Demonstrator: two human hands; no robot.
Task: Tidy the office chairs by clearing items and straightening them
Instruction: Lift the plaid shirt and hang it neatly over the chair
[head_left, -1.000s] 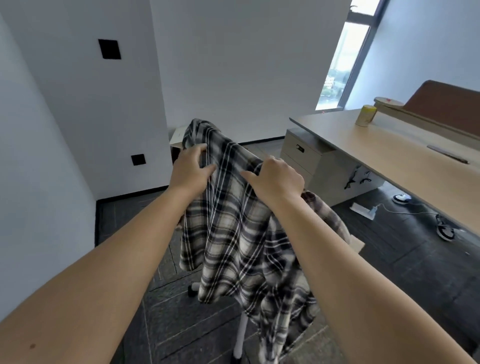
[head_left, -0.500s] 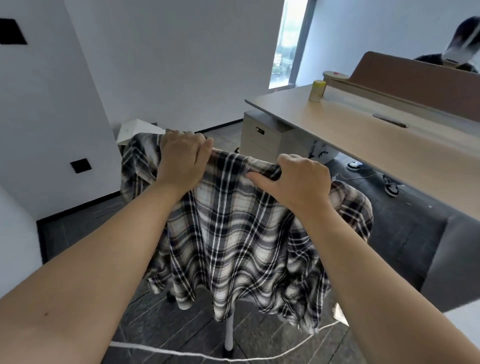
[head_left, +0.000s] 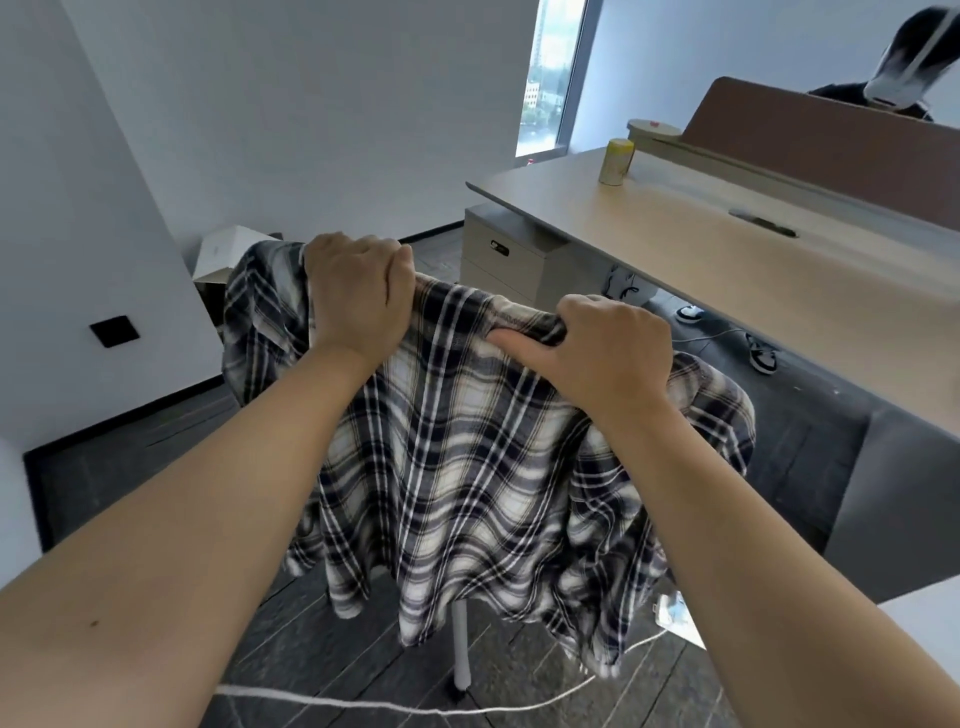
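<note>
A black, white and beige plaid shirt (head_left: 467, 467) hangs spread out in front of me, draped over something whose white leg (head_left: 460, 649) shows below the hem. What it hangs on is hidden by the cloth. My left hand (head_left: 358, 291) grips the shirt's top edge at the left, fingers curled over it. My right hand (head_left: 597, 353) pinches the top edge further right, thumb pressed against the fabric.
A long light wood desk (head_left: 727, 270) with a brown divider stands at the right, a yellow canister (head_left: 615, 161) on it and a drawer unit (head_left: 509, 260) beneath. A white cable (head_left: 363, 706) crosses the dark floor. A person sits behind the divider. A white box (head_left: 228, 254) sits by the wall.
The shirt has gone from bunched and held up to spread wide and lower. Both hands moved apart along its top edge. My view turned right toward the desk.
</note>
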